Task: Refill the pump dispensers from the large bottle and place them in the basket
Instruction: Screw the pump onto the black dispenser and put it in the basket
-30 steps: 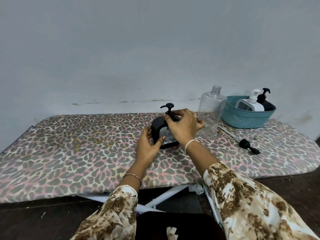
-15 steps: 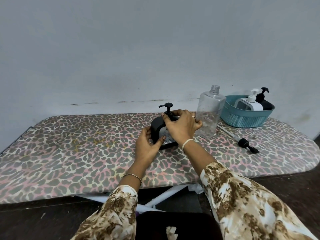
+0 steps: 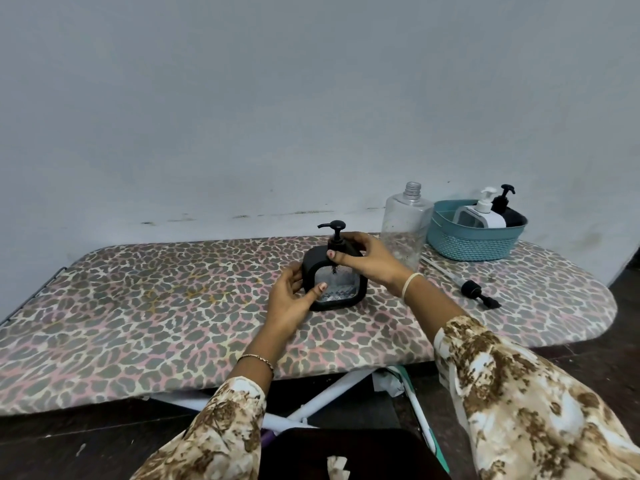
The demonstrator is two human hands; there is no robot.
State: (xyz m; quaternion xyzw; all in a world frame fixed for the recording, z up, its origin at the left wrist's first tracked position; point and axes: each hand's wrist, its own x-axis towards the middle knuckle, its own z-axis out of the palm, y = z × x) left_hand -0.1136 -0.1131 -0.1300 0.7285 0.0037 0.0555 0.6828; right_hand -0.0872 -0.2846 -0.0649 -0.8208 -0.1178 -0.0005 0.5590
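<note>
A black square pump dispenser (image 3: 341, 289) with a clear window stands upright mid-board. My left hand (image 3: 292, 296) grips its left side, thumb on the front. My right hand (image 3: 367, 259) curls round its top at the collar of the black pump head (image 3: 335, 230). Just behind stands the large clear bottle (image 3: 405, 230), uncapped and nearly empty. The teal basket (image 3: 474, 242) at the back right holds a white pump dispenser (image 3: 483, 213) and a black pump dispenser (image 3: 505, 207).
A loose black pump with a long tube (image 3: 474, 291) lies on the leopard-print ironing board (image 3: 138, 306) right of my right wrist. A pale wall runs close behind the board. White board legs and dark floor show below the near edge.
Both hands stay on the black dispenser; my right hand has shifted a little around the pump collar. The view has drifted slightly.
</note>
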